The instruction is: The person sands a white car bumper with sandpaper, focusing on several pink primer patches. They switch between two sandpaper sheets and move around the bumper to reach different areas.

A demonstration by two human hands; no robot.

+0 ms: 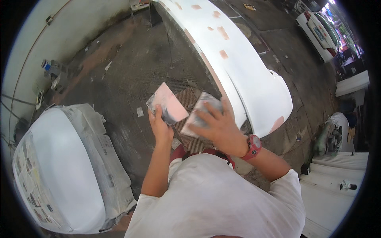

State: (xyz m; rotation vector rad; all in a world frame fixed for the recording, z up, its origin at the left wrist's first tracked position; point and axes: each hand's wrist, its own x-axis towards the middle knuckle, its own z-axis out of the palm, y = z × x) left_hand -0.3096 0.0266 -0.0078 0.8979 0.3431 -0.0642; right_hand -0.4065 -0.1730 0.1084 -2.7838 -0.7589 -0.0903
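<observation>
My left hand point(160, 127) grips a flat rectangular piece point(171, 102), its upper face pale pink with dark grey smears near one edge. The thumb lies across its near side. Just to the right, my right hand point(223, 127) holds a second flat, greyish piece point(201, 100), fingers laid over its face. Motion blurs this piece, so I cannot tell exactly what it is. A small gap separates the two pieces. Right beyond my right hand stands a white car bumper point(242, 67) with several pinkish-brown patches; its near end curves round to the right.
At the left, a white car panel point(73, 158) is edged with masking sheet and newspaper. A grimy wall point(35, 39) runs along the far left. Off to the right are a white car point(317, 33) and pale corrugated panels point(337, 174). A metal grating point(184, 97) lies underfoot.
</observation>
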